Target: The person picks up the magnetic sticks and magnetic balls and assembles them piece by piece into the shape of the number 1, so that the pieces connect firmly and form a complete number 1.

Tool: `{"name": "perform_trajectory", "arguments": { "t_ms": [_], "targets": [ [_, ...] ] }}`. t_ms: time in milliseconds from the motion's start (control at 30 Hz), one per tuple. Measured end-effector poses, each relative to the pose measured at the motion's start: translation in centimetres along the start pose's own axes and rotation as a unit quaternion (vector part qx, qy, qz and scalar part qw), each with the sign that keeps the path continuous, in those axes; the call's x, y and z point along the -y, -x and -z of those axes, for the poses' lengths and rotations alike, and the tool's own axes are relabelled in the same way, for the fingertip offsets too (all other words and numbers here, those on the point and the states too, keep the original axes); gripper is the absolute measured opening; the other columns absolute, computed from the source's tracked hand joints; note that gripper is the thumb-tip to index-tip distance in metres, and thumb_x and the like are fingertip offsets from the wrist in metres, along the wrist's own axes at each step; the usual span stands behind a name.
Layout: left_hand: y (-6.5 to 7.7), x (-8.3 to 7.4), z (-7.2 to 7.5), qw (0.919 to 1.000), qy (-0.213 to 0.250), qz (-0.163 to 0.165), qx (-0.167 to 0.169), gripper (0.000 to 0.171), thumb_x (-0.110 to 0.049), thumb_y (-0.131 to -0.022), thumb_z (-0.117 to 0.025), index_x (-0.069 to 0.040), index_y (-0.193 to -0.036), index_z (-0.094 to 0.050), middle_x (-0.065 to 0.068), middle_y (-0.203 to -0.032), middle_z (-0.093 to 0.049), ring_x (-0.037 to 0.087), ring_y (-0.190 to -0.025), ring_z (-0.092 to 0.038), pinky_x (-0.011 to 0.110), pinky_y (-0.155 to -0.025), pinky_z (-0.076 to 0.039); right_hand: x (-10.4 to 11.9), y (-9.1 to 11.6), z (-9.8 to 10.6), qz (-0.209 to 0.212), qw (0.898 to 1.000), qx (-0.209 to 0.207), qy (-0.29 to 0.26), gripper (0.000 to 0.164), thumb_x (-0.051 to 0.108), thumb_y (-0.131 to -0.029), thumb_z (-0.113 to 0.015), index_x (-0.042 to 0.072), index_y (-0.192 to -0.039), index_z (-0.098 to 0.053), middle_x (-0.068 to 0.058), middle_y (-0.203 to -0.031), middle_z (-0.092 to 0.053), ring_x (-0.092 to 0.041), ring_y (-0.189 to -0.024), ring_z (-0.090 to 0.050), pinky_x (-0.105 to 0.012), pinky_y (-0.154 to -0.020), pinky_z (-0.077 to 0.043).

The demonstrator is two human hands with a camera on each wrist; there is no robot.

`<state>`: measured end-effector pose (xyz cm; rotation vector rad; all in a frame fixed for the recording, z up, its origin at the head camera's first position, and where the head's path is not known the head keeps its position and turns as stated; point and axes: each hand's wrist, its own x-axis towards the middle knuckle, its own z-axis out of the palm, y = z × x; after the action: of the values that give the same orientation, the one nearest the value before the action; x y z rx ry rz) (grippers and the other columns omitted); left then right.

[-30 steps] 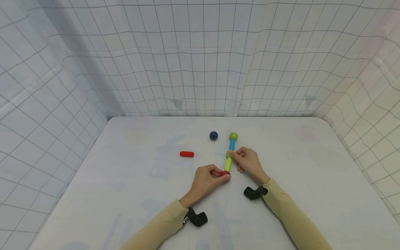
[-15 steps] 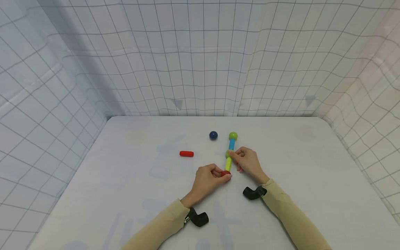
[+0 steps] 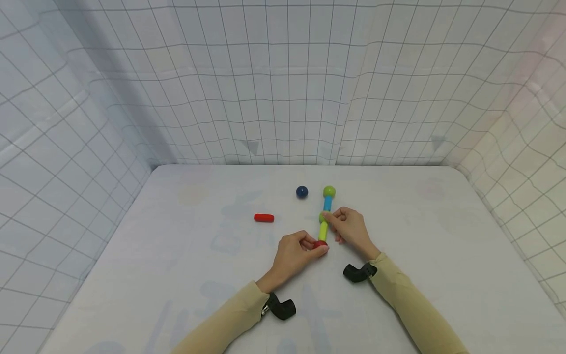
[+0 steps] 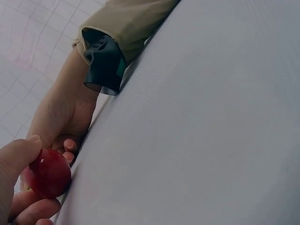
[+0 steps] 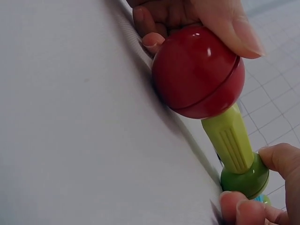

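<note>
A chain of balls and rods lies on the white table, running away from me. At its near end is a red ball (image 5: 194, 75), pinched between thumb and fingers of my left hand (image 3: 294, 255). A yellow-green rod (image 5: 228, 138) joins it to a green ball (image 5: 246, 180), which my right hand (image 3: 351, 228) pinches from the right. Beyond that, a blue rod (image 3: 327, 203) leads to another green ball (image 3: 329, 191) at the far end. The left wrist view shows the red ball (image 4: 48, 174) up close, with the right hand behind it.
A dark blue ball (image 3: 302, 191) sits left of the chain's far end. Further left lies a red rod (image 3: 264, 218). White sheets with a grid pattern (image 3: 283, 98) rise behind the table and along both sides.
The chain has shifted very slightly away from me, the left hand moving with the red ball. Both hands keep their hold; the loose blue ball and red rod stay put.
</note>
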<state>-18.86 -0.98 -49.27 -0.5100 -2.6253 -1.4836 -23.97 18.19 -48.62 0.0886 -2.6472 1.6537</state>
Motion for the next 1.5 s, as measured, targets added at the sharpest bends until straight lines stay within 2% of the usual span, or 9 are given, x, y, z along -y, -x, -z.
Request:
{"name": "perform_trajectory", "arguments": {
  "t_ms": [367, 700, 900, 1500],
  "targets": [
    [-0.5, 0.0, 0.1, 0.9999, -0.016, -0.005, 0.000, 0.028, -0.042, -0.077, -0.078, -0.017, -0.081, -0.067, -0.015, -0.067, -0.060, 0.003, -0.061, -0.054, 0.023, -0.053, -0.042, -0.1, -0.7, -0.2, -0.006, 1.000, -0.003, -0.006, 0.041, 0.045, -0.087, -0.067, 0.004, -0.086, -0.061, -0.008, -0.062, -0.061, -0.019, -0.038, -0.053, -0.030, -0.037, -0.045],
    [-1.2, 0.2, 0.2, 0.9998, -0.015, -0.012, -0.007, 0.026, -0.039, -0.079, -0.077, -0.015, -0.083, -0.067, -0.011, -0.070, -0.063, 0.006, -0.060, -0.053, 0.024, -0.054, -0.042, 0.0, -1.6, -0.4, -0.005, 1.000, -0.018, -0.004, 0.038, 0.042, -0.087, -0.068, 0.004, -0.084, -0.061, -0.007, -0.062, -0.061, -0.018, -0.038, -0.053, -0.030, -0.037, -0.045],
    [-1.6, 0.2, 0.2, 0.9998, -0.014, -0.010, -0.011, 0.027, -0.040, -0.080, -0.076, -0.014, -0.082, -0.067, -0.010, -0.071, -0.063, 0.006, -0.059, -0.052, 0.024, -0.054, -0.042, 0.0, -2.1, -0.6, -0.002, 1.000, -0.023, -0.018, 0.036, 0.038, -0.087, -0.069, 0.003, -0.085, -0.060, -0.008, -0.061, -0.060, -0.018, -0.038, -0.053, -0.029, -0.037, -0.044],
    [-2.4, 0.4, 0.2, 0.9993, -0.029, -0.003, -0.025, 0.029, -0.041, -0.081, -0.075, -0.013, -0.085, -0.067, -0.007, -0.073, -0.064, 0.007, -0.059, -0.051, 0.024, -0.054, -0.042, -0.1, -3.4, -1.0, 0.000, 0.999, -0.034, -0.028, 0.040, 0.043, -0.085, -0.070, 0.004, -0.082, -0.059, -0.008, -0.058, -0.057, -0.017, -0.037, -0.051, -0.026, -0.036, -0.041]
  ]
}}
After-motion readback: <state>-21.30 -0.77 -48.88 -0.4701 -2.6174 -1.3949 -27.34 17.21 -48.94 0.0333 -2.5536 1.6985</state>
